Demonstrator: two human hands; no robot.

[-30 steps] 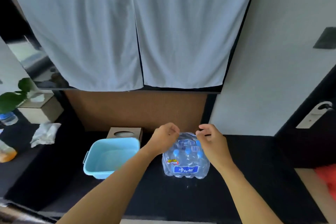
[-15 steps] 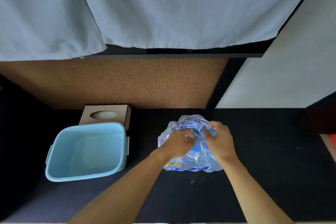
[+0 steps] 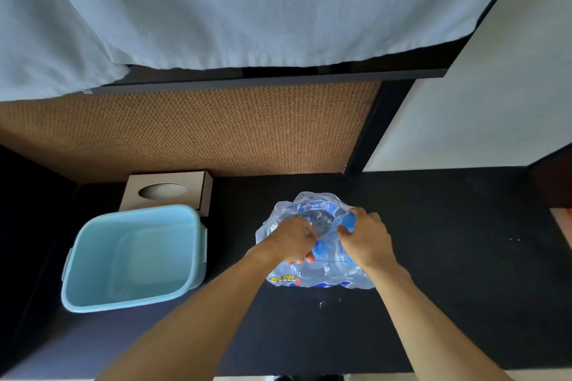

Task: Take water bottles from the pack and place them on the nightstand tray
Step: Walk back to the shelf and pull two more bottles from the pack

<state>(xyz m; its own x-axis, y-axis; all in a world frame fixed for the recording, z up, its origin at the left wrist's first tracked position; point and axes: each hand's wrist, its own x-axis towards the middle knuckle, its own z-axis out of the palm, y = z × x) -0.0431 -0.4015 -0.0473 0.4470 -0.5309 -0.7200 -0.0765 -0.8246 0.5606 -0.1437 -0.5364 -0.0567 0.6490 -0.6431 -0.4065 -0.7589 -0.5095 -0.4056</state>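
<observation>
Both hands had stayed on the water bottle pack (image 3: 312, 244); left hand (image 3: 291, 241) and right hand (image 3: 366, 240) fingers pinched its plastic wrap, now pulled wider apart.

A black table (image 3: 448, 257) holds three things. A pack of water bottles (image 3: 312, 269) in clear crinkly wrap sits near the middle, a bit closer to the back edge than the front edge. A light blue tub (image 3: 93, 297) sits toward the left edge, well apart from the pack. A small brown tissue box (image 3: 198, 185) sits at the back edge, just behind the tub. The right side of the table is bare.
</observation>
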